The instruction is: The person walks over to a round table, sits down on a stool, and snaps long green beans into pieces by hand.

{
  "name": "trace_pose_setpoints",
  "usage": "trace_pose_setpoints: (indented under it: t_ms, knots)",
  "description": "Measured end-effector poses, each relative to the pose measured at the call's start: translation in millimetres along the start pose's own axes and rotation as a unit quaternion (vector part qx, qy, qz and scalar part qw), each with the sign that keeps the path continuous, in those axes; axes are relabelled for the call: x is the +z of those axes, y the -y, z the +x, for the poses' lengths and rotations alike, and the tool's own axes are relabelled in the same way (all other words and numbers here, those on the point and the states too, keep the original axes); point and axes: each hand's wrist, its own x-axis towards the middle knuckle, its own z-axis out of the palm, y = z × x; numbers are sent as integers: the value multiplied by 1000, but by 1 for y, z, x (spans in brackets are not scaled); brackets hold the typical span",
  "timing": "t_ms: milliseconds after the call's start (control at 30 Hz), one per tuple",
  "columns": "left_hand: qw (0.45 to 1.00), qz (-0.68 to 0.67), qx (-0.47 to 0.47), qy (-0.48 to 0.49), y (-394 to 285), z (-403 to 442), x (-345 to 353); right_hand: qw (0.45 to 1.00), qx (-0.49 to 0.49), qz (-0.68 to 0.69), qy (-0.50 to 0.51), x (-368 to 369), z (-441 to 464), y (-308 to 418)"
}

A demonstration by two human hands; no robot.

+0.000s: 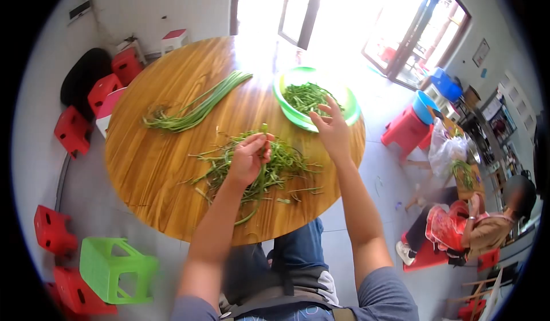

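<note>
Over the heap of green stems (286,163) on the round wooden table, my left hand (250,158) is closed, its fingers pinching a green stem (264,129). My right hand (332,127) is raised at the near right edge of the green basin (303,121), fingers apart, with nothing visible in it. Cut green pieces (306,99) lie inside the basin. A bundle of long green stalks (209,102) with root ends rests on the table to the left, touched by neither hand.
The round table (143,178) spans the middle. Red stools (74,131) and a green stool (117,269) stand on the left. At the right, another person (487,226) sits beside a small table with a plastic bag (447,152). A blue basin (424,107) rests on stacked red stools.
</note>
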Motion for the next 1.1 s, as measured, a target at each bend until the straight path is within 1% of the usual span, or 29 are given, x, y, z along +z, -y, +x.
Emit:
trace_pose_setpoints:
  t_ms: [67, 100, 200, 233, 267, 333, 367, 400, 467, 500, 533, 567, 633, 733, 767, 867, 900, 1000, 1033, 1100]
  knots:
    - [998, 69, 11, -2, -1, -2, 5, 999, 21, -13, 48, 0, -3, 2]
    - [996, 88, 8, 0, -1, -3, 7, 992, 64, -6, 108, 2, -7, 1]
    - [992, 123, -16, 7, 2, -3, 9, 978, 72, 85, 179, 16, -28, 3]
    - [994, 99, -50, -4, 0, -5, 13, 979, 50, 109, 163, 21, -34, 12]
    - [994, 74, -85, -14, -3, -7, 17, 983, 17, 93, 159, 25, -35, 8]
    - [993, 80, -87, -9, -3, -8, 18, 986, -49, 59, 147, 31, -36, 8]
    - [993, 82, -88, -10, -3, -8, 17, 986, -117, -44, 112, 29, -38, 10]
    - [993, 83, -88, -9, -1, -6, 17, 978, -176, -60, 97, 31, -40, 9]
    - [993, 114, -1, 23, 11, -3, 9, 950, -291, -96, 64, 35, -43, 4]
    - [994, 102, 12, 29, 18, 0, 3, 934, -331, -121, 65, 37, -44, 1]
    - [995, 90, 26, 34, 26, 3, -2, 937, -323, -104, 80, 37, -47, 0]
    - [998, 51, 9, 27, 34, 6, -8, 941, -314, -86, 96, 38, -51, 0]
    - [995, -68, -58, 37, 31, 6, -11, 947, -295, -56, 117, 37, -58, 1]
    - [977, -182, -108, 36, 20, 3, -5, 938, -313, -30, 148, 25, -63, 7]
    - [987, -141, -75, 4, 22, 3, -4, 942, -280, -17, 182, 20, -67, 6]
    - [966, -234, -99, -37, 10, 6, -12, 918, -259, -20, 300, 2, -74, -6]
    - [960, -246, -116, -69, 4, 6, -11, 912, -218, -18, 348, -5, -78, -7]
    - [972, -213, -102, 11, -3, 5, -23, 897, -146, -94, 406, -25, -72, -23]
    - [981, -169, -94, -3, -6, 3, -16, 906, -134, -167, 366, -28, -67, -32]
    - [990, -101, -98, -18, -6, 0, -5, 930, -136, -178, 291, -31, -66, -38]
